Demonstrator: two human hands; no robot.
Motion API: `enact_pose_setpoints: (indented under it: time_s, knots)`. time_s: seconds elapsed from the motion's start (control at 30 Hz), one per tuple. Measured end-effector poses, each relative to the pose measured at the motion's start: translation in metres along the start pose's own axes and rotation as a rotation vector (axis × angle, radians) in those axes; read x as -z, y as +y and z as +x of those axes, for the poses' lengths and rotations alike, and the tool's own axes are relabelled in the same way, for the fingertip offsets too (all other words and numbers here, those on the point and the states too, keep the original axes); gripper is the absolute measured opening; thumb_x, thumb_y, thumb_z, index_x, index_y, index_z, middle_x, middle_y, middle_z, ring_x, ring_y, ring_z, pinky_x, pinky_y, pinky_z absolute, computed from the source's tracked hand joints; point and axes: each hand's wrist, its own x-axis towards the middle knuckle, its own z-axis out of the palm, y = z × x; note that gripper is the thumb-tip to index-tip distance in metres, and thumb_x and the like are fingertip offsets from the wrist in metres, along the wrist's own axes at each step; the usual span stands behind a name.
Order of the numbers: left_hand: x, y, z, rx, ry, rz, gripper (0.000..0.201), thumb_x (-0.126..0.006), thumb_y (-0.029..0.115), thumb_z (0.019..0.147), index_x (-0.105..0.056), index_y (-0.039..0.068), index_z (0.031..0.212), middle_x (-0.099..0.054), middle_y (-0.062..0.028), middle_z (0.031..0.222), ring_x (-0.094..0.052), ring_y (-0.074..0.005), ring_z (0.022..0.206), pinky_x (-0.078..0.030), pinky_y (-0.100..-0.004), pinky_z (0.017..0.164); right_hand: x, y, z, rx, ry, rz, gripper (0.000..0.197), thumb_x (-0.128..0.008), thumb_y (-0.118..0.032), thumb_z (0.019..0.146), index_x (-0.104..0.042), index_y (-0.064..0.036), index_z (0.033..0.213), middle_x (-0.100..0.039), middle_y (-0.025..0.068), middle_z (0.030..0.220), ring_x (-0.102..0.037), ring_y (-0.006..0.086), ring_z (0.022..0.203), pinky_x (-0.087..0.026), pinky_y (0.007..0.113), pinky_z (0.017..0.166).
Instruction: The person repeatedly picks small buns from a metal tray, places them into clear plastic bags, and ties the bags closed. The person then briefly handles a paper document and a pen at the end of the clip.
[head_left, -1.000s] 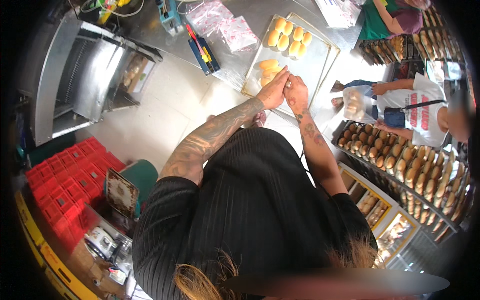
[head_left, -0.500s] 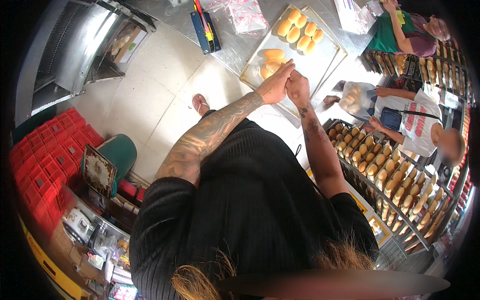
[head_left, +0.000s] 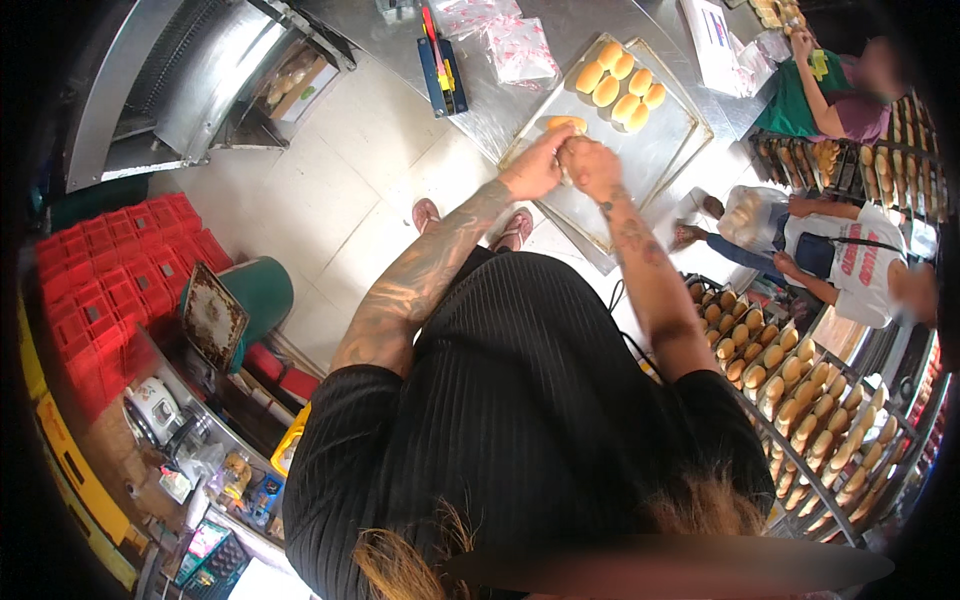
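My left hand (head_left: 533,172) and my right hand (head_left: 592,168) meet over the near left part of a metal baking tray (head_left: 655,155). Both have their fingers curled in, knuckles close together. Whatever lies between them is hidden, apart from a small pale patch below the fingers that I cannot make out. Just beyond my fingertips, one golden bread roll (head_left: 567,123) shows in part. Several more oval rolls (head_left: 605,91) sit in a group at the tray's far end.
Left of the tray, a blue bag-tape dispenser (head_left: 442,85) and printed plastic bags (head_left: 520,50) lie on the steel table (head_left: 385,40). At right stand a rack of bread (head_left: 800,390) and a person in a white shirt (head_left: 865,255). Red crates (head_left: 120,280) are stacked at left.
My left hand's fingers, stretched out before, are now curled beside my right hand. Both hands have drawn slightly nearer to me. Fewer rolls show by them. The whole view has shifted.
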Motion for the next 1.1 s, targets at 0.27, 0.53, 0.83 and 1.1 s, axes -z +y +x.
enact_pose_setpoints:
  time_s: [0.27, 0.53, 0.83, 1.1]
  knots:
    - [0.108, 0.078, -0.014, -0.112, 0.15, 0.283, 0.061, -0.076, 0.018, 0.087, -0.052, 0.009, 0.142, -0.055, -0.0112, 0.131, -0.058, -0.018, 0.107, -0.051, -0.0322, 0.085, 0.137, -0.028, 0.009, 0.559, 0.154, 0.116, 0.025, -0.076, -0.036, 0.086, -0.073, -0.0112, 0.09, -0.07, 0.0008, 0.09, -0.063, 0.0248, 0.085, -0.053, 0.036, 0.082]
    - [0.204, 0.212, -0.003, -0.272, -0.096, 0.526, 0.031, -0.074, 0.035, 0.088, -0.075, 0.007, 0.101, -0.073, -0.0108, 0.088, -0.069, -0.0214, 0.081, -0.053, -0.0364, 0.073, 0.179, -0.112, 0.054, 0.55, -0.123, 0.825, 0.07, -0.08, -0.021, 0.085, -0.048, -0.0034, 0.144, -0.06, 0.0127, 0.134, -0.056, 0.0224, 0.125, -0.043, 0.036, 0.109]
    - [0.218, 0.122, -0.102, -0.376, 1.072, -0.179, 0.062, -0.076, 0.021, 0.088, -0.047, 0.004, 0.14, -0.061, -0.0097, 0.127, -0.057, -0.021, 0.12, -0.047, -0.0378, 0.106, 0.128, -0.247, 0.092, 0.134, -0.039, 1.317, 0.051, -0.043, -0.042, 0.108, -0.057, -0.0048, 0.138, -0.061, 0.0142, 0.134, -0.06, 0.0236, 0.119, -0.049, 0.038, 0.101]
    - [0.228, 0.078, -0.146, -0.212, 1.108, -0.914, 0.057, -0.059, 0.052, 0.098, -0.049, 0.008, 0.134, -0.059, -0.0083, 0.124, -0.059, -0.0171, 0.115, -0.053, -0.0362, 0.093, 0.073, -0.339, 0.105, 0.722, -0.261, 1.119, 0.055, -0.031, -0.038, 0.111, -0.043, 0.0019, 0.147, -0.048, 0.0176, 0.148, -0.045, 0.0275, 0.138, -0.032, 0.04, 0.117]
